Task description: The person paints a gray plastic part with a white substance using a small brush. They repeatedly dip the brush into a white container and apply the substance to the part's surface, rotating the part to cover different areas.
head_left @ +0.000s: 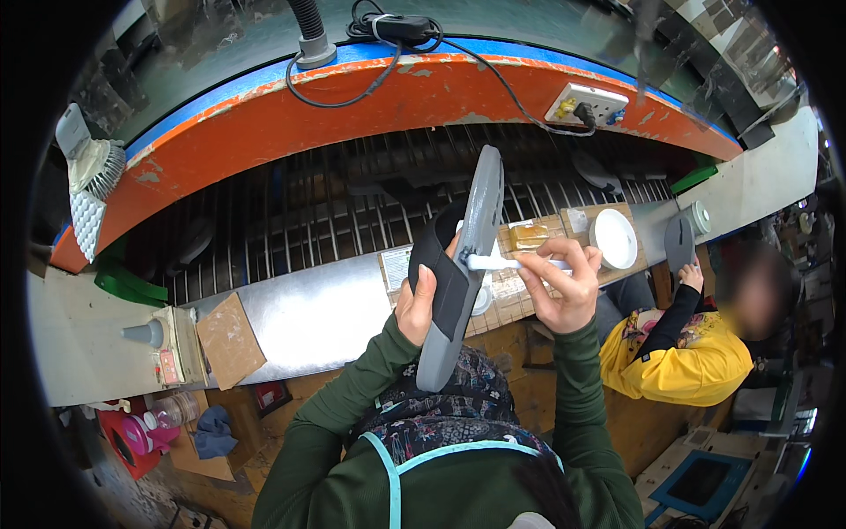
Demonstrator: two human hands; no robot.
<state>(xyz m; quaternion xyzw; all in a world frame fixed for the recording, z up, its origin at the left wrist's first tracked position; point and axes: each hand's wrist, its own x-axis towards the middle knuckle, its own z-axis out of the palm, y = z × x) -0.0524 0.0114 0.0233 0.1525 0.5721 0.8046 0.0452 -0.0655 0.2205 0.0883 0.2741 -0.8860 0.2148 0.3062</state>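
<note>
Head view: the left hand (412, 310) is closed around a slipper (481, 212), its black strap by the palm and its grey sole turned toward the right hand (568, 286). That hand pinches a white brush-like tool (495, 263), tip against the sole. Just beyond the right hand sits a white bowl (616, 240).

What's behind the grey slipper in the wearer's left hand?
Behind the grey slipper, a metal rod rack shows around its upper half, a metal ledge lower, and part of a pale dish at its right edge. Whatever lies directly behind it is covered.
</note>
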